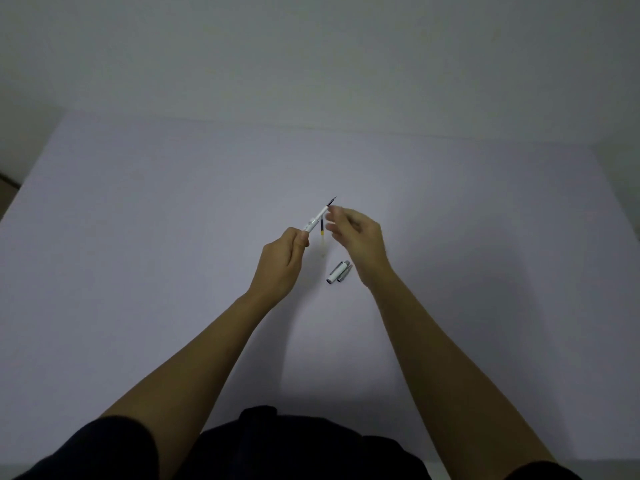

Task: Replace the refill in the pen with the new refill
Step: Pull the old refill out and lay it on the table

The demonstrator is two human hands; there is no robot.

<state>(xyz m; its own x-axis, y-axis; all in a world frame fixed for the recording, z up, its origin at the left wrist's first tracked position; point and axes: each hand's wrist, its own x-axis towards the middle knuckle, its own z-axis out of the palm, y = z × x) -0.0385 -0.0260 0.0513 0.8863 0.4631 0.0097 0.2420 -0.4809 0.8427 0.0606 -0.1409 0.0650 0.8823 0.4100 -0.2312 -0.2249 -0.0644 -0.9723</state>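
At centre left of the frame, the left hand (282,263) is closed around the lower end of the white pen body (314,221), pinching it between thumb and fingers and holding it above the pale table (138,237). The pen's long axis runs diagonally, from the fist up and to the right, and a dark writing tip (333,200) pokes out of its upper end. Just right of the pen body, a thin refill (322,237) lies on the table with a dark upper section, a yellow band and a clear lower end; its axis runs nearly straight up and down in the frame, between the two hands.

Further right, the right hand (358,233) hovers with fingers loosely curled and blurred; it appears to hold nothing, though the blur makes that uncertain. Its fingertips sit just beside the pen's upper end, so this is the hand nearer the tip, and likely the one to work that end or take the loose refill. Below it, near the wrist, the pen cap (338,272) lies on the table, tilted on the same diagonal as the pen.
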